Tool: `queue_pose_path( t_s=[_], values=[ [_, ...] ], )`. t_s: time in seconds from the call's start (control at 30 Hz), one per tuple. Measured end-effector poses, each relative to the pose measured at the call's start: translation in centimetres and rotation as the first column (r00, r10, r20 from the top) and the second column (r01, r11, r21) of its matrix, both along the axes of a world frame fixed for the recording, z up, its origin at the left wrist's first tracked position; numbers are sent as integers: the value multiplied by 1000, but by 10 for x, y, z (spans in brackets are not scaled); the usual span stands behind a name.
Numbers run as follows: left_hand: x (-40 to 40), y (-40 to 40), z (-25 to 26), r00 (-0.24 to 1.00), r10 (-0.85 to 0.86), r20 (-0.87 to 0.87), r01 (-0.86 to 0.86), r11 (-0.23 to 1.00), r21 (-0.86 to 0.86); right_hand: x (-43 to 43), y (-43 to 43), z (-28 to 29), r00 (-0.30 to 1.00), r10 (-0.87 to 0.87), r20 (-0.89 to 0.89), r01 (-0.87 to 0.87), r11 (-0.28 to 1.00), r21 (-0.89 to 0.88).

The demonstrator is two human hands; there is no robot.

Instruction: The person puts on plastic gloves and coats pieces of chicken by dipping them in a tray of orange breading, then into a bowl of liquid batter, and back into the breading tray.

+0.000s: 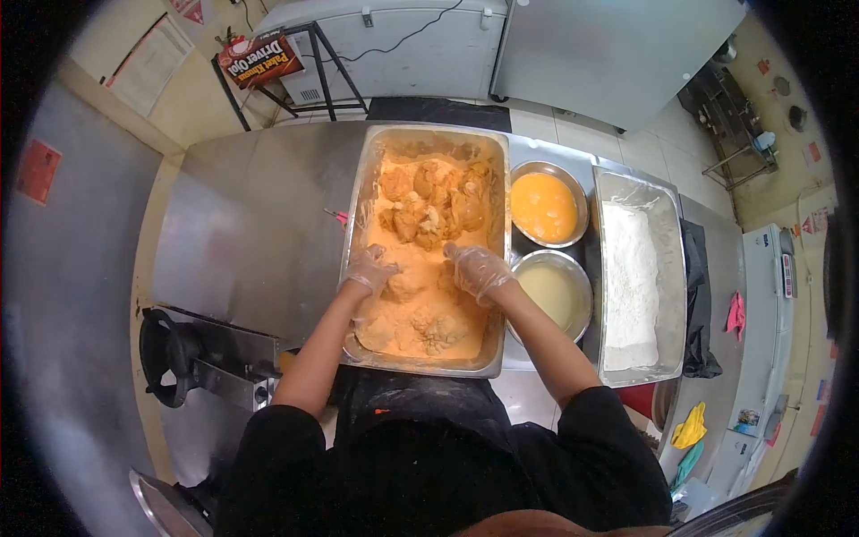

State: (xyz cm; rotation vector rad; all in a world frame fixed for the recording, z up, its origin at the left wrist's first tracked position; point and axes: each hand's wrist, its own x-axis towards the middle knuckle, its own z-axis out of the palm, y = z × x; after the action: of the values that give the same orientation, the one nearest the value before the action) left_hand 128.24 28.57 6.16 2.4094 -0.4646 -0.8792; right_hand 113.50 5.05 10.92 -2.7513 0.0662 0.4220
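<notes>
A deep steel pan holds orange seasoned flour. At its far end lie several wet, marinated raw meat pieces, probably chicken, dusted on top. Pieces coated in flour rest near the front, partly buried. My left hand, in a clear plastic glove, is at the pan's left side with thumb and fingers apart, beside a floured lump. My right hand, gloved the same way, reaches over the right side with fingers curled down at the flour. What lies under those fingers is hidden.
Right of the pan stand a bowl of orange liquid and a bowl of pale liquid. Beyond them is a steel pan of white flour. Pink-handled scissors lie on the steel table. A burner sits at lower left.
</notes>
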Motion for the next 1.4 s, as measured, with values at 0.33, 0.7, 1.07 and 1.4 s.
queue_pose_path(
  t_s=[0.33,0.7,1.07,1.4],
  values=[
    [-30,-13,0,854,-434,288,389,899,202,1,-14,-11,980,201,13,-197,969,-149],
    [-12,-30,17,993,-103,-66,106,993,47,-13,-17,-13,957,234,173,-239,971,8],
    [-55,-28,-38,939,133,317,-71,977,-200,-6,-12,-14,910,222,349,-216,975,-58],
    [-60,-33,-7,974,193,119,-171,970,-170,-1,-14,1,975,223,4,-221,971,-94]
  ],
)
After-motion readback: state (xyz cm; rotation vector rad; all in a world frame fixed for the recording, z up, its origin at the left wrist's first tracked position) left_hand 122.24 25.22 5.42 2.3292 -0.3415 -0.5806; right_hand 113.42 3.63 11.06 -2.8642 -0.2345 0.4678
